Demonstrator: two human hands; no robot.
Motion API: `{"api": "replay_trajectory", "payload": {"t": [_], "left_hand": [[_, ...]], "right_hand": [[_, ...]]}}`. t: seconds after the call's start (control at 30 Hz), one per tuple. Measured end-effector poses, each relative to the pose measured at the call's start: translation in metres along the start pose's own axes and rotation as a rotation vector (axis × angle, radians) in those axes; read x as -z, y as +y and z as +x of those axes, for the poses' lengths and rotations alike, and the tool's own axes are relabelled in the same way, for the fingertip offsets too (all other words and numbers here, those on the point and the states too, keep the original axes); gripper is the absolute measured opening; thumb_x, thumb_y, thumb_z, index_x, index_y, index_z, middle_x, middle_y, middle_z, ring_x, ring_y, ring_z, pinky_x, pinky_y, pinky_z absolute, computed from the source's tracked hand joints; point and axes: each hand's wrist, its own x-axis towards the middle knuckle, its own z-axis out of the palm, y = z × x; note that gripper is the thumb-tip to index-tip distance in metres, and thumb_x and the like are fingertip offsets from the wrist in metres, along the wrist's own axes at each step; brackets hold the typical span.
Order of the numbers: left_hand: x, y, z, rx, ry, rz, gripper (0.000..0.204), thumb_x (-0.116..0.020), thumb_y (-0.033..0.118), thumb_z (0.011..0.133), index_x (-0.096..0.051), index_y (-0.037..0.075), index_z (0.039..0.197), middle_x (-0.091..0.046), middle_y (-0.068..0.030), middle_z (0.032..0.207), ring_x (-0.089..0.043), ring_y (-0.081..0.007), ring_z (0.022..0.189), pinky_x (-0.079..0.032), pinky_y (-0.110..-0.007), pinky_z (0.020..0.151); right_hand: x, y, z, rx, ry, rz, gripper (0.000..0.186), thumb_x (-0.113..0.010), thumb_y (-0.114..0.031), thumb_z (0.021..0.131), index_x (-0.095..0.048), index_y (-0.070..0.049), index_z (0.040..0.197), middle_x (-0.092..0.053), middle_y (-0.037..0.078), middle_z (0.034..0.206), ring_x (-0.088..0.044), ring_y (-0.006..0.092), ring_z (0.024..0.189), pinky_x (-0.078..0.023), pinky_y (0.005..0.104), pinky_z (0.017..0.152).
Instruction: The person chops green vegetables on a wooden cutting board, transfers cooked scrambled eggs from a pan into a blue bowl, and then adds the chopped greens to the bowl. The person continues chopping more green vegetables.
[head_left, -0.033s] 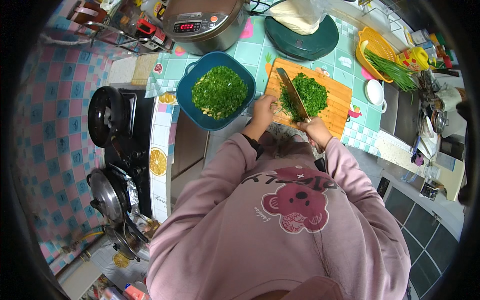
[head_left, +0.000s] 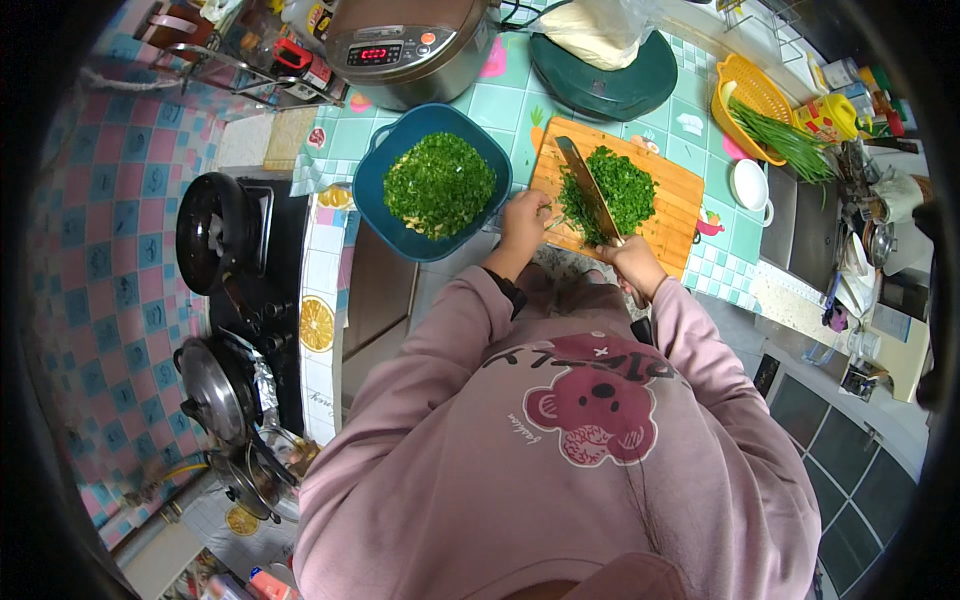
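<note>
My right hand (head_left: 635, 265) is closed round the handle of a kitchen knife (head_left: 588, 190). The blade slants across a wooden cutting board (head_left: 680, 200), pointing away to the left, and divides the greens there. Finely chopped greens (head_left: 627, 187) are heaped right of the blade, with a smaller strip on its left. At the board's near left edge, my left hand (head_left: 524, 222) has its fingers curled together beside a few green shreds; whether it pinches any is unclear. Left of the board stands a blue square basin (head_left: 365, 190) with a mound of chopped greens (head_left: 440, 185) over yellowish bits.
Behind the basin is a rice cooker (head_left: 405, 50); a dark green appliance (head_left: 610, 85) with a bagged pale lump sits behind the board. To the right are a yellow basket (head_left: 755, 75) with long green stalks (head_left: 785, 140), a white cup (head_left: 748, 185) and a sink (head_left: 800, 215). A stove with pans (head_left: 215, 235) lies left.
Hardly anything differs. The knife blade has tipped very slightly, and my left hand has edged a little to the left.
</note>
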Motion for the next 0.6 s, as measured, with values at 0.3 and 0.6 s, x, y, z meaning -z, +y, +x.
{"api": "replay_trajectory", "payload": {"t": [0.3, 0.6], "left_hand": [[0.01, 0.022, 0.003, -0.119, -0.074, 0.249, 0.021, -0.078, 0.014, 0.07, -0.071, 0.01, 0.089, -0.064, -0.0062, 0.086, -0.058, -0.0285, 0.089, -0.046, -0.041, 0.08], [0.008, 0.018, -0.008, -0.043, -0.187, 0.334, 0.017, -0.074, 0.005, 0.07, -0.066, 0.009, 0.085, -0.061, -0.011, 0.091, -0.059, -0.034, 0.087, -0.049, -0.044, 0.075]], "right_hand": [[-0.002, 0.008, 0.0, 0.036, -0.015, 0.079, 0.034, -0.067, -0.022, 0.088, -0.055, -0.002, 0.063, -0.044, 0.005, 0.043, -0.042, 0.0153, 0.031, -0.032, 0.0319, 0.03], [-0.012, 0.013, 0.003, -0.045, -0.03, -0.031, 0.034, -0.066, -0.021, 0.087, -0.053, 0.0, 0.064, -0.046, 0.006, 0.044, -0.043, 0.0174, 0.031, -0.033, 0.0331, 0.03]]}}
